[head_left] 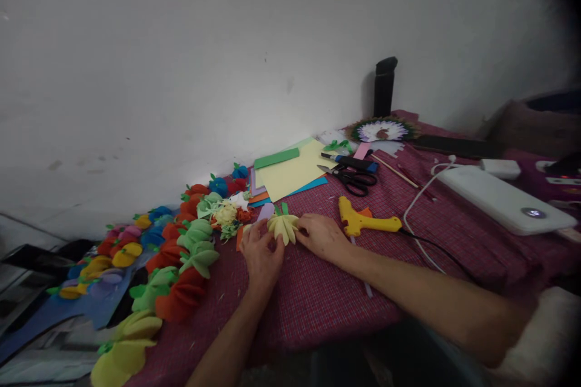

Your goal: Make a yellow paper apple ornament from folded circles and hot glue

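A pale yellow paper pumpkin with green paper leaves on top is between my two hands at the table's front. My left hand grips its left side with thumb and fingers. From the right, the bent fingers of my right hand pinch its edge; the fingertips are partly hidden. A yellow glue gun lies just right of my right hand. Beyond the pumpkin are black-handled scissors and a pale yellow paper sheet.
Several coloured paper pumpkins line the table's left side, beside paper scraps. A white power bank and its cable lie right. A paper rosette stands near the wall. Checked cloth covers the table.
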Action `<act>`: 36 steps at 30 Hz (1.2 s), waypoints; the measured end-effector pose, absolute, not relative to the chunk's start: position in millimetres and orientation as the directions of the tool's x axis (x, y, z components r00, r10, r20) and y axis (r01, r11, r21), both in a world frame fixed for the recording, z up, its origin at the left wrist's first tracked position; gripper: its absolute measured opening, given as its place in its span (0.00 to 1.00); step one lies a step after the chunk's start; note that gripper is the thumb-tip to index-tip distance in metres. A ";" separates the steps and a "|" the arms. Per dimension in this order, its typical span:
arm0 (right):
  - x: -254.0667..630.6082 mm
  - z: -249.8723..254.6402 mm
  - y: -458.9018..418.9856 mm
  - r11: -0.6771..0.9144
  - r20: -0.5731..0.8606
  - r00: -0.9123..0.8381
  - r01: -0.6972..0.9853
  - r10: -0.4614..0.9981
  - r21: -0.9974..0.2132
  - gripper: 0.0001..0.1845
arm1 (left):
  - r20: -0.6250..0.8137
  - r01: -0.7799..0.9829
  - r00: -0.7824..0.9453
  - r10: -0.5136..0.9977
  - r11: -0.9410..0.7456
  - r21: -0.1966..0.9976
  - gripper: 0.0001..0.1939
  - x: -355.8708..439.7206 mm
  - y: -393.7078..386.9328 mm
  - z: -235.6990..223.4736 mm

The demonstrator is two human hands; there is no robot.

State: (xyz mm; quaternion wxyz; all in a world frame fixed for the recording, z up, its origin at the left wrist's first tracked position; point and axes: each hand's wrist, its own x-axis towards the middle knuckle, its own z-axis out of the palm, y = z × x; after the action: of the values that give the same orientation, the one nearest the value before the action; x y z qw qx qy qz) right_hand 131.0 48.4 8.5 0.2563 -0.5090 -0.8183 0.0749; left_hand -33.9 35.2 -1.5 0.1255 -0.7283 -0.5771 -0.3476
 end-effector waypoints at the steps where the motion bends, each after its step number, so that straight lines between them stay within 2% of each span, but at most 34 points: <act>1: 131.4 8.5 48.9 0.464 0.338 -0.344 0.793 0.876 -0.394 0.12 | 0.656 0.923 0.080 0.751 -0.304 0.236 0.05 -34.7 35.9 -1.7; 7: 133.3 7.3 52.1 0.453 0.338 -0.327 0.782 0.883 -0.428 0.11 | 0.641 0.874 0.027 0.767 -0.329 0.358 0.07 -40.9 40.8 -2.0; 22: 136.6 2.0 58.5 0.442 0.351 -0.296 0.761 0.888 -0.475 0.14 | 0.469 0.708 -0.103 0.877 -0.266 0.655 0.10 -53.6 53.0 -13.0; 36: 136.4 -1.3 64.9 0.409 0.338 -0.248 0.703 0.908 -0.582 0.12 | 0.475 0.680 -0.107 0.873 -0.284 0.676 0.12 -51.7 50.7 -11.1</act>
State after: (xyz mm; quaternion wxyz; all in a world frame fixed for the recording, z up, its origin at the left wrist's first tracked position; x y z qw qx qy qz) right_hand 136.4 64.9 -1.3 0.3242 -0.5204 -0.7741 0.1579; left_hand -51.7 50.7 -11.1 -0.1060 -0.6596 -0.5887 -0.4550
